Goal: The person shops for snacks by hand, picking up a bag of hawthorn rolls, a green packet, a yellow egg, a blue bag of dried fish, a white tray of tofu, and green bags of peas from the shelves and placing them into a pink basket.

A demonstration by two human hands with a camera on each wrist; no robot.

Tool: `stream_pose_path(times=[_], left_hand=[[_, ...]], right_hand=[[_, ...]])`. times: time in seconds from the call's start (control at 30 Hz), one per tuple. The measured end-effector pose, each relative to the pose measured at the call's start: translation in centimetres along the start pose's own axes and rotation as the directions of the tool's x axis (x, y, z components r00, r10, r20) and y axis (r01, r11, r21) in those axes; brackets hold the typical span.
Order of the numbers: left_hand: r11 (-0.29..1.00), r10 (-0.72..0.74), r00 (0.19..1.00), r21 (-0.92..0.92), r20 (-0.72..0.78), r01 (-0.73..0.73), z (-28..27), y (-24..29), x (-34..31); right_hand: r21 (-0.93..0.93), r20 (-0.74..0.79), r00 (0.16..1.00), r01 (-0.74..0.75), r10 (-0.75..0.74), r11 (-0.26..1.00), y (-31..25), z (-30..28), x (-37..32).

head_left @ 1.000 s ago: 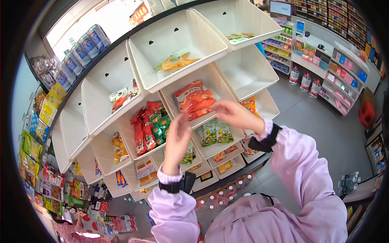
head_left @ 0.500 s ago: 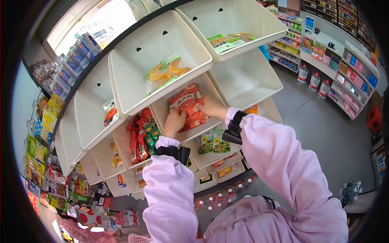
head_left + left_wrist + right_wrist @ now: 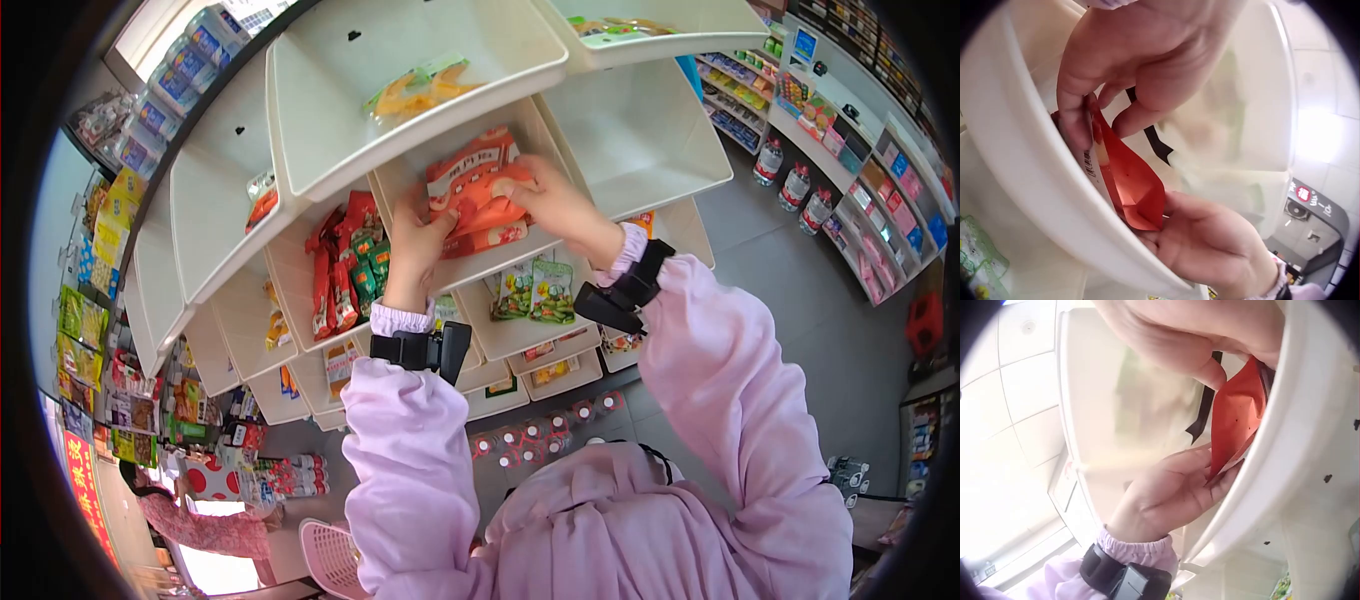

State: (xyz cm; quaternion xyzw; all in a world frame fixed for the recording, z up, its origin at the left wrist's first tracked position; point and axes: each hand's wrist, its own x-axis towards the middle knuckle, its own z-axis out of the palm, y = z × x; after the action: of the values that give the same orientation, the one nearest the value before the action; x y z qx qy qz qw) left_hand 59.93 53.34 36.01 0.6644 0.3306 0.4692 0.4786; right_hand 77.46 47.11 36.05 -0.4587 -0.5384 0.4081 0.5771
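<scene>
- My left hand [image 3: 415, 250] is clamped on the orange-red snack packet [image 3: 470, 190]; in the left wrist view, thumb and fingers [image 3: 1079, 125] pinch its upper edge.
- My right hand [image 3: 550, 205] grips the same packet from the other side, with the fingers curled over its top edge.
- In the right wrist view, the thumb of my right hand [image 3: 1210, 331] presses on the packet [image 3: 1238, 419], and my left hand [image 3: 1172, 494] cups its lower corner.
- The packet sits inside the white tilted bin [image 3: 500, 262], standing just behind the front wall. More packets of the same colour lie under it.
- In the left wrist view, the packet [image 3: 1129, 181] leans against the bin's front wall [image 3: 1035, 187], and my right hand [image 3: 1210, 244] holds its bottom corner.
- The upper bin [image 3: 300, 110], directly above, holds a yellow-and-green packet [image 3: 415, 90].
- The bin to the left [image 3: 290, 300] holds red and green packets [image 3: 345, 260] standing on end.
- The bin below [image 3: 520, 345] holds green packets [image 3: 530, 290].
- Bottles [image 3: 790, 190] stand on the floor, well apart, beside a far shelf.
</scene>
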Motion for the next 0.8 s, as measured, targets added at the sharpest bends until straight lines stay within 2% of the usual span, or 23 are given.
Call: stream_pose_path(times=[0.07, 0.13, 0.23, 0.37, 0.53, 0.63, 0.67, 0.8], left_hand=[[0.996, -0.073, 0.997, -0.043, -0.033, 0.072, 0.1, 0.6, -1.9], [0.985, -0.159, 0.986, -0.068, -0.042, 0.156, 0.0, 1.6, -4.0], [0.961, -0.006, 0.999, -0.277, 0.032, 0.014, -0.4, 0.9, -7.4], [0.893, -0.111, 0.992, -0.432, 0.066, 0.129, -1.5, 1.3, -13.3], [0.893, -0.127, 0.992, -0.434, 0.011, 0.119, -4.3, -1.9, -20.4], [0.849, -0.220, 0.973, -0.478, 0.065, 0.223, -6.9, -3.1, -24.1], [0.843, -0.242, 0.965, -0.471, 0.098, 0.260, -8.1, -3.7, -25.2], [0.827, -0.324, 0.938, -0.444, 0.122, 0.344, -12.9, -4.9, -29.7]], right_hand=[[0.019, -0.064, 0.991, 0.118, -0.117, 0.993, 0.7, 0.2, -1.0], [0.163, -0.081, 0.986, 0.160, -0.149, 0.974, 0.6, 0.7, -3.3], [0.309, -0.061, 0.989, 0.150, -0.137, 0.939, 0.0, 1.7, -7.6], [0.405, 0.004, 0.990, 0.130, -0.144, 0.905, 1.2, 3.8, -12.4], [0.469, 0.105, 0.994, -0.035, -0.017, 0.883, 3.1, 6.9, -17.3], [0.491, 0.244, 0.962, -0.233, 0.124, 0.840, 4.1, 9.2, -19.5], [0.485, 0.256, 0.944, -0.313, 0.210, 0.817, 3.9, 10.1, -20.2], [0.331, 0.259, 0.894, -0.437, 0.365, 0.836, 6.4, 14.5, -22.5]])
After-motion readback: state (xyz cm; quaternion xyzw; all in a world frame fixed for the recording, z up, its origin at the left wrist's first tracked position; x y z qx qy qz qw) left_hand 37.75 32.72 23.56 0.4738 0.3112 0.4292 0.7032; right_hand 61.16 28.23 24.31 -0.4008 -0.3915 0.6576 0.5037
